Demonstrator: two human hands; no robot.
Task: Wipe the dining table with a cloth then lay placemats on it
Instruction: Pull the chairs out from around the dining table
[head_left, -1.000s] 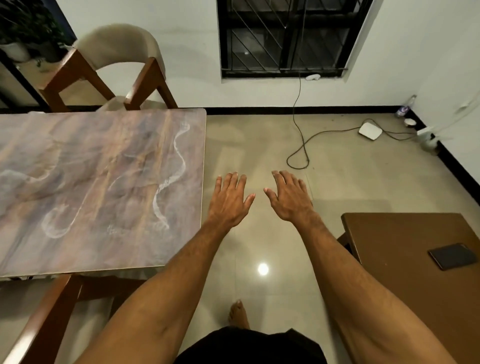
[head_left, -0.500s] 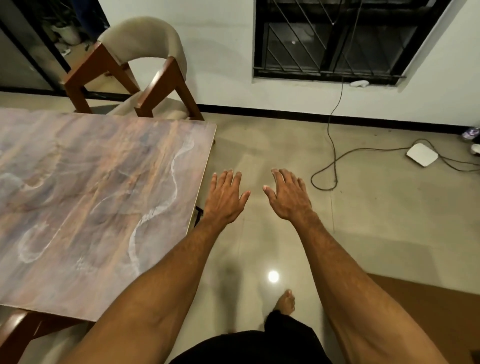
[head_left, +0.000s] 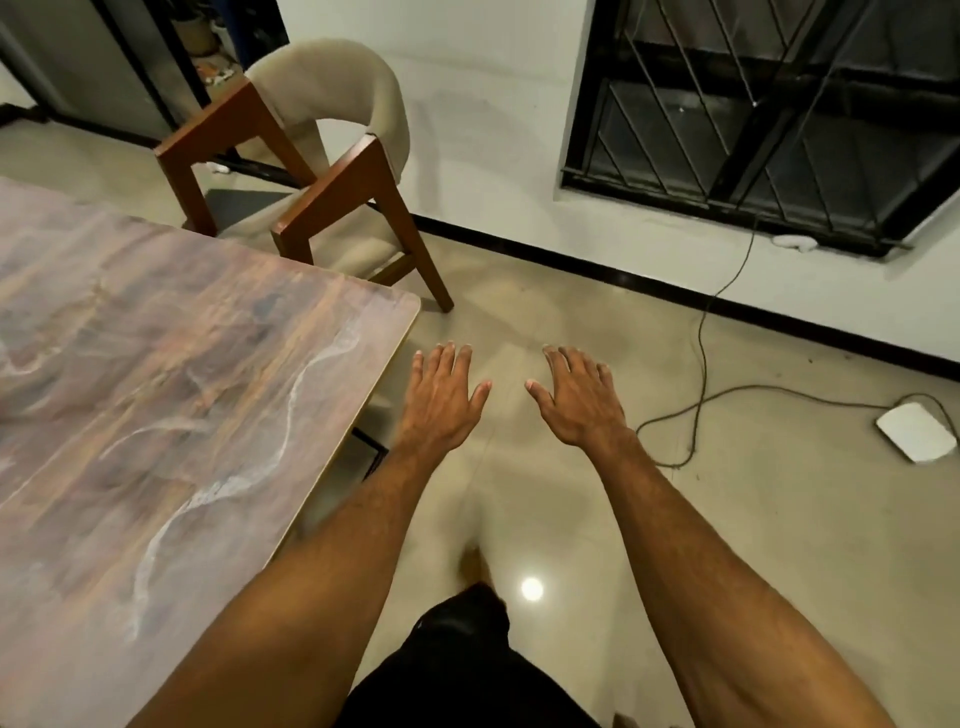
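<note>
Above a beige tiled floor (head_left: 727, 519), just right of the marble-patterned dining table (head_left: 182, 415), the left hand (head_left: 441, 400) and right hand (head_left: 579, 402) hover palm-down with fingers straight and spread, holding nothing.

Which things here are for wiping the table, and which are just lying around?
For the job: table, left hand, right hand. No cloth or placemats in view.
Lying about: chair, cable, white box.
</note>
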